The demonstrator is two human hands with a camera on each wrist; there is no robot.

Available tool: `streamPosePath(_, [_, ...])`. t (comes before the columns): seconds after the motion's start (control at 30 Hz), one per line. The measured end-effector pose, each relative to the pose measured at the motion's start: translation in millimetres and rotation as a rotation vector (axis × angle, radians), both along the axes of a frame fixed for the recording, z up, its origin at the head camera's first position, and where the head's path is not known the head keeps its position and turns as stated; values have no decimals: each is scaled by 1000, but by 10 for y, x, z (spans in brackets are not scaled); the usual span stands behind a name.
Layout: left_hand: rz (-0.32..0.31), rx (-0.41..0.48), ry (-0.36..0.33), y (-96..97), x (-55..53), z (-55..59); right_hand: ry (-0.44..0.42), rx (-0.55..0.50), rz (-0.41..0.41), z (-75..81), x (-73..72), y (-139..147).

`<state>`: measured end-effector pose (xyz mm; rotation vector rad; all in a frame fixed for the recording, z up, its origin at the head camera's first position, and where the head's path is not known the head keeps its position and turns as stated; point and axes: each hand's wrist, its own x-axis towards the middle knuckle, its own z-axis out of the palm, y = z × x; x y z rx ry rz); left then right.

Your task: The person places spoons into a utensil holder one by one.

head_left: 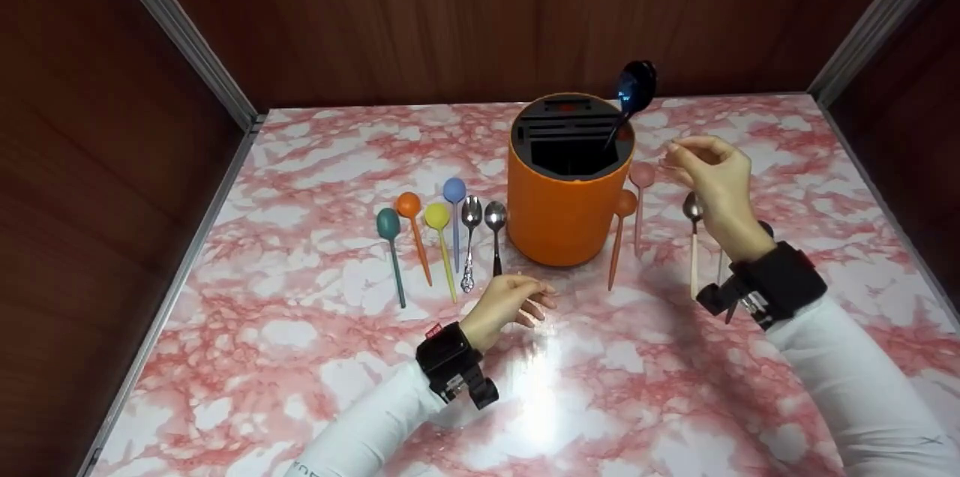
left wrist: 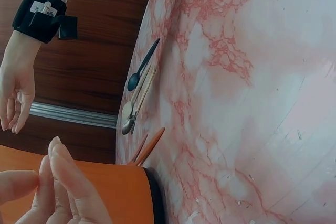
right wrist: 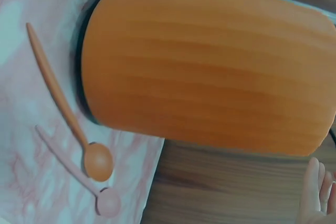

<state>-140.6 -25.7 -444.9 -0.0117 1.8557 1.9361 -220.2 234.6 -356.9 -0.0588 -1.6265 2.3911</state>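
Note:
An orange cylindrical utensil holder (head_left: 559, 226) with a black slotted top stands on the table. A shiny dark-blue spoon (head_left: 637, 87) leans in its large compartment, bowl upward. My right hand (head_left: 716, 177) is raised to the right of the holder, apart from it, fingers loosely bent with nothing in them. My left hand (head_left: 506, 304) hovers before the holder, relaxed and holding nothing. Left of the holder lie teal (head_left: 388, 223), orange, yellow (head_left: 437, 216) and blue spoons, an ornate silver spoon (head_left: 470, 214) and a black-handled spoon (head_left: 495, 216).
Right of the holder lie a brown-orange spoon (right wrist: 98, 162), a pink spoon (right wrist: 108, 202) and a cream-handled spoon (head_left: 694, 244). A black spoon (left wrist: 134, 81) lies farther right, mostly hidden by my right wrist in the head view. Wooden panels (head_left: 480, 19) bound the marbled table.

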Motion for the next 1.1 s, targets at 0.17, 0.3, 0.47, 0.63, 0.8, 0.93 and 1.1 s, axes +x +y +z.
streamPosePath(0.17, [5, -3, 0, -1, 2, -11, -17, 35, 75, -71, -11, 99])
streamPosePath(0.3, [12, -9, -7, -8, 5, -24, -26, 136, 170, -158, -24, 196])
streamPosePath(0.47, [15, -18, -37, -8, 3, -51, -65, 261, 200, -269, -54, 335])
streamPosePath(0.63, [23, -24, -64, -6, 11, -76, -134, 309, 205, -361, -83, 492])
streamPosePath(0.8, [27, -8, -55, 5, 13, -94, -172, 336, 235, -474, -105, 634])
streamPosePath(0.93, [21, -10, -50, 12, 17, -101, -171, 418, 239, -566, -121, 706])
streamPosePath(1.1, [12, -6, -38, 24, 20, -131, -193, 545, 236, -668, -131, 787])
